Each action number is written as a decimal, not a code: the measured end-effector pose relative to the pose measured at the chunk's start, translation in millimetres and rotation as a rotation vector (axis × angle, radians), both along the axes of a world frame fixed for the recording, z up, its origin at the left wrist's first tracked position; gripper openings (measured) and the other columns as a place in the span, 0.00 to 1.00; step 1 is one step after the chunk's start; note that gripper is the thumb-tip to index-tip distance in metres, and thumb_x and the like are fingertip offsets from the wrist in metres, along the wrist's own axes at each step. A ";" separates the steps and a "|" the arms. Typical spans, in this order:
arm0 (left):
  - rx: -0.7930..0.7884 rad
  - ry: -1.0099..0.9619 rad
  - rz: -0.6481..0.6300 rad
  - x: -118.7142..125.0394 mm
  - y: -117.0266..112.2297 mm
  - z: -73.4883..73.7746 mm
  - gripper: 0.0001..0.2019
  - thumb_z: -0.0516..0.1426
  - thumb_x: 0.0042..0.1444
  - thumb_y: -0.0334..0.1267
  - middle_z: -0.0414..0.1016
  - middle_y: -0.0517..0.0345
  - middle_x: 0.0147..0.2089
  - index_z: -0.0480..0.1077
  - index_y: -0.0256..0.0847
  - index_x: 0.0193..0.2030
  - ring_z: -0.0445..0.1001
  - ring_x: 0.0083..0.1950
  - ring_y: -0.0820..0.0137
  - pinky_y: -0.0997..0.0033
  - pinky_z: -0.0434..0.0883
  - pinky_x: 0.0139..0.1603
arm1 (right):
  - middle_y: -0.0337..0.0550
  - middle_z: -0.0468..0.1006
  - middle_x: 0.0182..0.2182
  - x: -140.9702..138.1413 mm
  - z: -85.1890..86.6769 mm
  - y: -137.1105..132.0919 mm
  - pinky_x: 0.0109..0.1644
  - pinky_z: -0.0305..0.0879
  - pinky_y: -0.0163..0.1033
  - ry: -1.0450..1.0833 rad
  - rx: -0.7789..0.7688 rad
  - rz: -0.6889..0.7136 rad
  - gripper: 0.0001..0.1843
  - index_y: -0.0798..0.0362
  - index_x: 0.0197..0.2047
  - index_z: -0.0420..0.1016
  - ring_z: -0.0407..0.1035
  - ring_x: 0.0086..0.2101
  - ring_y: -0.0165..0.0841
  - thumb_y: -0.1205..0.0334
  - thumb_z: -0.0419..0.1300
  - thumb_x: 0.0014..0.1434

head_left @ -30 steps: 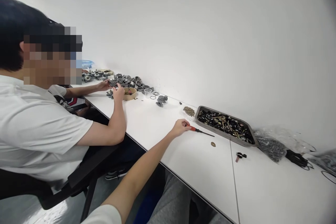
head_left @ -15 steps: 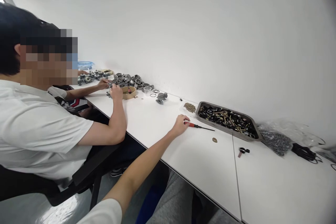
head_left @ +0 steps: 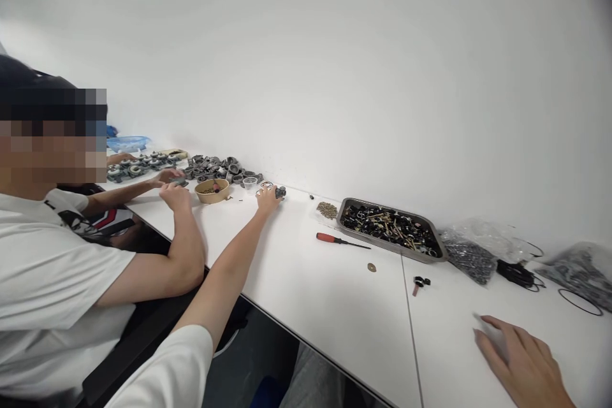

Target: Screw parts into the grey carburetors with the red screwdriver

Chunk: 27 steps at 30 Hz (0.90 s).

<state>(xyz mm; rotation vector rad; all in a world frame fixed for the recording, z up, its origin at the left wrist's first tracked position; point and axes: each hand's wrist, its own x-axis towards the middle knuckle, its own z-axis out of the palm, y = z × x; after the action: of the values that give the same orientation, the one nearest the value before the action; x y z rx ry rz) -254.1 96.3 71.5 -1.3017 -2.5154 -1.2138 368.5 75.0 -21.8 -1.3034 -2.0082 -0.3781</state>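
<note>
My left hand [head_left: 268,200] reaches far out over the white table, its fingers closed round a grey housing-like part [head_left: 282,192] near the wall; the hand covers much of that part. Low at the right, my right hand [head_left: 523,357] is held over the tabletop with fingers apart and nothing in it. Between the hands lie a red-handled screwdriver [head_left: 327,238], a round brass-coloured disc [head_left: 371,267] and a small black fitting with a reddish-brown stem [head_left: 419,284].
A metal tray [head_left: 340,227] holds black and brass parts, beside a pile of small brass pieces [head_left: 327,210]. Clear bags [head_left: 471,255], a black cable [head_left: 516,274] and a black ring [head_left: 580,301] are on the right. At left, a co-worker [head_left: 62,268] sits by a round tan container [head_left: 213,199] and grey parts [head_left: 210,167].
My left hand has left the screwdriver on the table and moved left to the grey housing-like part. My right hand has come into view at lower right. The view has shifted right.
</note>
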 end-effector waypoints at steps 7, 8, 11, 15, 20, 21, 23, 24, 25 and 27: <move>-0.003 -0.111 -0.086 11.4 -7.0 -16.6 0.26 0.55 0.56 0.40 0.66 0.41 0.54 0.61 0.44 0.63 0.67 0.57 0.55 0.54 0.65 0.59 | 0.54 0.79 0.36 8.9 -9.4 7.6 0.47 0.66 0.54 -0.038 -0.018 0.013 0.21 0.55 0.41 0.73 0.73 0.37 0.49 0.47 0.48 0.58; 0.014 -0.126 -0.112 15.7 -10.1 -16.6 0.26 0.56 0.56 0.40 0.67 0.42 0.54 0.61 0.44 0.62 0.67 0.58 0.56 0.55 0.65 0.59 | 0.54 0.79 0.36 6.6 -8.1 5.9 0.47 0.66 0.54 -0.028 -0.017 0.018 0.21 0.55 0.41 0.72 0.73 0.37 0.49 0.48 0.48 0.58; 0.073 -0.207 -0.228 32.4 -20.8 -13.4 0.27 0.59 0.53 0.40 0.69 0.45 0.53 0.63 0.44 0.61 0.69 0.55 0.60 0.59 0.68 0.57 | 0.55 0.79 0.37 0.5 -2.8 -2.0 0.46 0.66 0.54 0.012 -0.035 0.013 0.19 0.55 0.40 0.72 0.71 0.37 0.48 0.50 0.49 0.58; 0.120 -0.412 -0.503 69.6 -32.3 2.2 0.29 0.59 0.53 0.45 0.73 0.48 0.48 0.62 0.43 0.61 0.74 0.42 0.66 0.63 0.75 0.43 | 0.54 0.77 0.42 -8.2 10.2 -17.8 0.51 0.64 0.55 0.094 -0.163 0.034 0.19 0.55 0.44 0.71 0.68 0.44 0.49 0.50 0.50 0.59; 0.091 -0.811 -0.952 151.6 -41.1 28.1 0.32 0.63 0.50 0.48 0.74 0.47 0.49 0.62 0.42 0.61 0.77 0.40 0.66 0.62 0.79 0.40 | 0.51 0.75 0.46 -60.5 59.5 -42.9 0.51 0.67 0.51 0.341 -0.509 0.138 0.20 0.52 0.52 0.67 0.70 0.46 0.43 0.48 0.51 0.64; 0.066 -0.946 -1.049 170.9 -42.6 30.4 0.33 0.64 0.48 0.46 0.73 0.47 0.50 0.62 0.43 0.61 0.77 0.41 0.65 0.61 0.79 0.41 | 0.51 0.74 0.47 -76.8 73.3 -47.5 0.51 0.67 0.50 0.386 -0.513 0.205 0.20 0.51 0.53 0.66 0.70 0.45 0.42 0.48 0.52 0.64; -0.005 -1.116 -1.211 207.6 -45.3 29.7 0.34 0.67 0.45 0.42 0.72 0.46 0.52 0.63 0.44 0.59 0.77 0.41 0.63 0.58 0.79 0.38 | 0.49 0.73 0.49 -108.8 99.6 -56.0 0.50 0.67 0.48 0.451 -0.505 0.351 0.22 0.50 0.57 0.63 0.71 0.44 0.39 0.50 0.55 0.64; -0.034 -1.157 -1.271 223.7 -46.7 26.7 0.33 0.67 0.43 0.41 0.72 0.46 0.52 0.64 0.43 0.58 0.77 0.40 0.63 0.58 0.79 0.36 | 0.49 0.72 0.50 -122.5 110.4 -59.9 0.49 0.68 0.46 0.459 -0.517 0.427 0.23 0.49 0.59 0.61 0.71 0.41 0.37 0.52 0.57 0.63; -0.069 -1.187 -1.321 237.5 -48.1 22.0 0.33 0.67 0.43 0.41 0.72 0.45 0.52 0.65 0.43 0.58 0.77 0.40 0.62 0.59 0.79 0.34 | 0.48 0.71 0.51 -133.8 118.7 -63.6 0.46 0.69 0.44 0.468 -0.522 0.486 0.24 0.47 0.60 0.61 0.70 0.40 0.35 0.53 0.59 0.62; -0.128 -1.236 -1.410 257.0 -50.9 10.0 0.31 0.66 0.45 0.41 0.71 0.43 0.52 0.66 0.42 0.57 0.77 0.40 0.62 0.60 0.78 0.33 | 0.46 0.72 0.49 -148.4 126.4 -69.7 0.43 0.69 0.42 0.447 -0.483 0.541 0.19 0.47 0.55 0.67 0.69 0.39 0.35 0.55 0.61 0.61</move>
<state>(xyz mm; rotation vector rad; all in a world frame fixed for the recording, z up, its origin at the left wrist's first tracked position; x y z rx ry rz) 2.9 45.4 81.5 -3.3728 -1.6568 -2.7043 220.1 5.3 104.6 -0.9301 -2.0074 0.6296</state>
